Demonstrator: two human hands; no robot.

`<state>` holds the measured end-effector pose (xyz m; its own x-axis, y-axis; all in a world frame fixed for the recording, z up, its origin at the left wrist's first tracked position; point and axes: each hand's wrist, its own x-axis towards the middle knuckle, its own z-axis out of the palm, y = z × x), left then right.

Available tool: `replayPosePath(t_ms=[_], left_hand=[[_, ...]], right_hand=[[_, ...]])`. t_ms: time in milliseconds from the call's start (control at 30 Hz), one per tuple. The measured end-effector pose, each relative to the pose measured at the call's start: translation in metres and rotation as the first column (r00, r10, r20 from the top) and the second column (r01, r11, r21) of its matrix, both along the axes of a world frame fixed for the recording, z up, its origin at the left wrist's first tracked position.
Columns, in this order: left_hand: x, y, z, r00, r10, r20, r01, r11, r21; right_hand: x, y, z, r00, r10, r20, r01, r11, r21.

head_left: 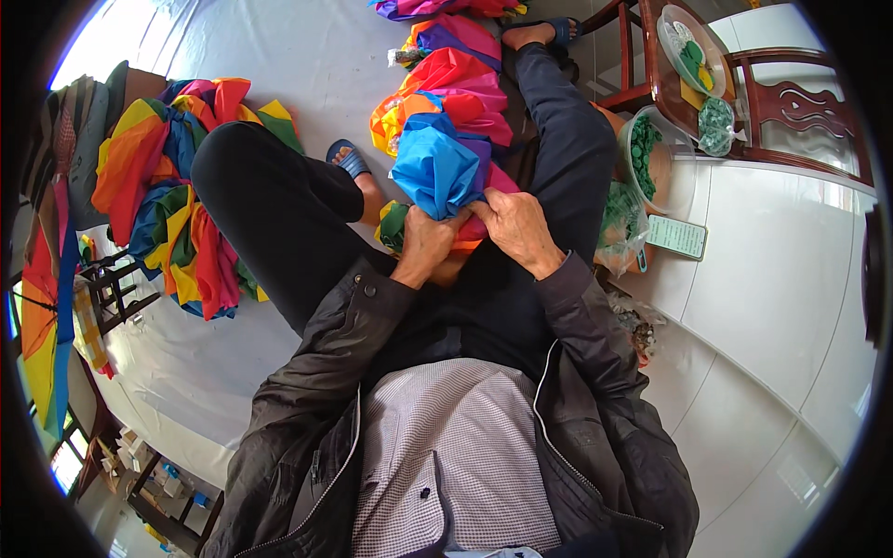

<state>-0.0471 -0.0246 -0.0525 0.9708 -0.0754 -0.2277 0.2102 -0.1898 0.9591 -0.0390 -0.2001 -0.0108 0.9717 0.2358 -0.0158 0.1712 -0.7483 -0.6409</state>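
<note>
Between my knees lies a bunched rainbow-coloured cloth [433,167], with a blue panel uppermost and purple and pink folds beside it. It looks like thin, shiny umbrella fabric. My left hand [428,244] is closed on its near edge, fingers curled under the blue part. Close beside it, my right hand [519,226] pinches the purple and pink edge between thumb and fingers. The two hands almost touch. Whatever small piece may lie between the fingertips is hidden.
More bunched rainbow cloths [456,79] stretch away in a row. A rainbow heap [177,195] lies left of my knee. At right are a tub of green pieces [645,158], a clear bag [621,223], a phone [676,237] and a wooden chair [800,112] with a bowl [693,51].
</note>
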Motion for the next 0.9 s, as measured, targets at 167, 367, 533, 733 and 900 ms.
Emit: replayPosePath(t_ms=[167, 367, 533, 733, 900], left_hand=[[0.002, -0.002, 0.004, 0.998, -0.046, 0.046, 0.043, 0.996, 0.078], [0.002, -0.002, 0.008, 0.999, -0.035, -0.033, 0.036, 0.998, 0.045], [0.001, -0.001, -0.002, 0.992, -0.005, -0.125, 0.003, 1.000, -0.020], [-0.001, -0.002, 0.008, 1.000, -0.009, -0.023, 0.009, 0.999, 0.033], [0.002, 0.002, 0.010, 0.999, 0.005, -0.035, -0.004, 0.999, 0.033]], right_hand=[[-0.001, -0.002, -0.005, 0.994, -0.037, 0.103, 0.045, 0.996, -0.075], [0.003, -0.006, -0.010, 0.991, -0.067, 0.113, 0.072, 0.996, -0.049], [0.003, -0.007, -0.015, 0.987, 0.010, 0.163, -0.002, 0.999, -0.049], [0.005, -0.014, 0.001, 0.993, -0.007, 0.119, 0.014, 0.998, -0.055], [0.002, -0.015, 0.006, 0.987, 0.067, 0.147, -0.043, 0.986, -0.160]])
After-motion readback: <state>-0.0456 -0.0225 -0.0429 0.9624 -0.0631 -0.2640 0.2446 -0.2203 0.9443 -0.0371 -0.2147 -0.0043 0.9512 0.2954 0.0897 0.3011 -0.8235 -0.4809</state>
